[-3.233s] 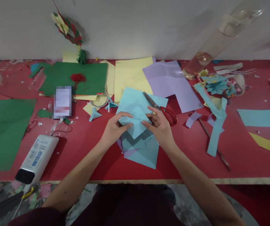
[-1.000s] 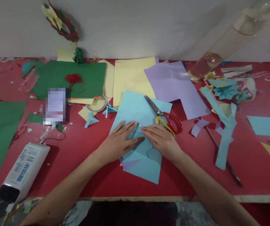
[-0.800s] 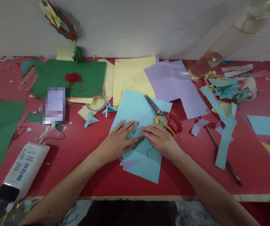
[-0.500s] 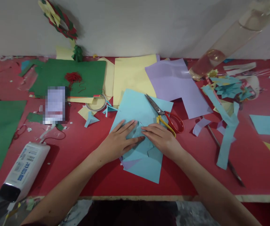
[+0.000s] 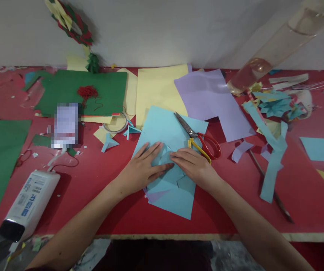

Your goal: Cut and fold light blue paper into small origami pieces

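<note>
Sheets of light blue paper [image 5: 176,205] lie in front of me, with a small purple piece [image 5: 158,196] showing at their lower left. My left hand [image 5: 146,165] rests on the blue paper, palm down with its fingers stretched out. Close beside it, my right hand [image 5: 194,165] has its fingers pressed together at a small folded piece of blue paper [image 5: 166,152]. The hands partly hide this piece. Just beyond my right hand, scissors [image 5: 191,135] with one red and one yellow handle lie on the blue paper.
Yellow [image 5: 159,86], purple [image 5: 207,101] and green paper [image 5: 108,90] lie at the back. A tape roll [image 5: 115,124] and small folded blue pieces [image 5: 109,143] are to the left, near a blurred-out phone [image 5: 66,124] and a white device [image 5: 30,205]. A bottle [image 5: 272,56] and blue strips [image 5: 272,173] are on the right.
Hardly anything differs. Both hands stay in nearly the same place on the blue paper, and the view has shifted very slightly.
</note>
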A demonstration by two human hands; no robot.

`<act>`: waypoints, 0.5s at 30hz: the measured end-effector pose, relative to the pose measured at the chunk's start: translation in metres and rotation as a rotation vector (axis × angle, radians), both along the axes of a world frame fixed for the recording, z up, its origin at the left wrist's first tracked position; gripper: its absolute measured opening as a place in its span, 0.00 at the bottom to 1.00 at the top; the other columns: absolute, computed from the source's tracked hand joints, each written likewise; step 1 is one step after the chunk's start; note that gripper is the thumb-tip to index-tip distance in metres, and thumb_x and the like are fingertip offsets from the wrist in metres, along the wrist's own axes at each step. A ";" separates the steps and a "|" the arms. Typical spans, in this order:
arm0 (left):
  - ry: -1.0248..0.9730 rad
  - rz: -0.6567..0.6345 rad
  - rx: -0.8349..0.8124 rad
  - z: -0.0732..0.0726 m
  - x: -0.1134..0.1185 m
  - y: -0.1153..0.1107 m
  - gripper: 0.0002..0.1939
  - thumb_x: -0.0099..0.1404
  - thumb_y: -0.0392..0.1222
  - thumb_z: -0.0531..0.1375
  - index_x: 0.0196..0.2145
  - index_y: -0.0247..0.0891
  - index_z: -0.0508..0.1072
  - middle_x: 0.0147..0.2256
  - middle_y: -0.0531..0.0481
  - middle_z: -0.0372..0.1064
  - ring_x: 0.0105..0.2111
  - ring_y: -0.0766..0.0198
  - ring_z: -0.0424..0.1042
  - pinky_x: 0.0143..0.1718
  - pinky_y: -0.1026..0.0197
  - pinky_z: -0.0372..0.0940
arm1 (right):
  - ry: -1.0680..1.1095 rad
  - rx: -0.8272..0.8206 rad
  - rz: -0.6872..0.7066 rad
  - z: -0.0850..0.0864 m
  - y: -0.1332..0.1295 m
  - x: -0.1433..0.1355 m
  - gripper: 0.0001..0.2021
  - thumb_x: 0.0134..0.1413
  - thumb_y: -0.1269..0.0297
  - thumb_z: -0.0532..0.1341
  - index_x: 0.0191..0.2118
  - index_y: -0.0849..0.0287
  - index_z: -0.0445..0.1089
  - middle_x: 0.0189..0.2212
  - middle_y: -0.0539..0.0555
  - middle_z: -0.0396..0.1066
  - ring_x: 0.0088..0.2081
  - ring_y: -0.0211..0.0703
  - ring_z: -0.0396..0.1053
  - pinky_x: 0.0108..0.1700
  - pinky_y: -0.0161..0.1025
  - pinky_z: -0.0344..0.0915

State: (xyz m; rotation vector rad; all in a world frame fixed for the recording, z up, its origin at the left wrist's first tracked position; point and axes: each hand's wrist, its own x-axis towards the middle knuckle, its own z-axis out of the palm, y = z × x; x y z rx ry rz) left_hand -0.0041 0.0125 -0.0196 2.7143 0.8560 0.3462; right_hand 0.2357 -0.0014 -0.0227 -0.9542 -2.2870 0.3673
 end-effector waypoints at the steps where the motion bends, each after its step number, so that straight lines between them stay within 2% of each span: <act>1: -0.003 0.004 0.002 0.000 0.000 0.000 0.18 0.72 0.43 0.56 0.58 0.53 0.69 0.70 0.47 0.41 0.69 0.48 0.46 0.67 0.41 0.47 | 0.004 0.001 0.000 0.000 0.000 0.000 0.13 0.63 0.74 0.57 0.48 0.57 0.75 0.43 0.59 0.77 0.46 0.49 0.73 0.46 0.51 0.76; 5: -0.011 0.013 0.003 0.000 0.000 0.000 0.17 0.72 0.43 0.55 0.57 0.54 0.70 0.71 0.48 0.37 0.69 0.47 0.44 0.67 0.40 0.47 | 0.002 0.001 0.000 0.000 0.001 0.000 0.13 0.63 0.74 0.56 0.48 0.55 0.75 0.43 0.58 0.77 0.46 0.49 0.73 0.45 0.52 0.76; 8: -0.005 -0.001 0.008 0.001 0.000 0.002 0.17 0.72 0.43 0.56 0.57 0.54 0.69 0.71 0.47 0.37 0.69 0.46 0.44 0.67 0.38 0.47 | -0.009 0.015 0.009 0.002 0.001 -0.001 0.12 0.63 0.75 0.57 0.47 0.58 0.75 0.43 0.59 0.77 0.45 0.49 0.73 0.45 0.51 0.76; 15: 0.033 -0.047 0.027 0.002 0.004 0.006 0.15 0.73 0.41 0.54 0.56 0.46 0.70 0.69 0.42 0.46 0.69 0.50 0.47 0.68 0.39 0.45 | -0.028 -0.014 0.012 0.001 0.001 0.000 0.13 0.64 0.74 0.55 0.48 0.56 0.74 0.44 0.58 0.76 0.47 0.49 0.73 0.46 0.51 0.75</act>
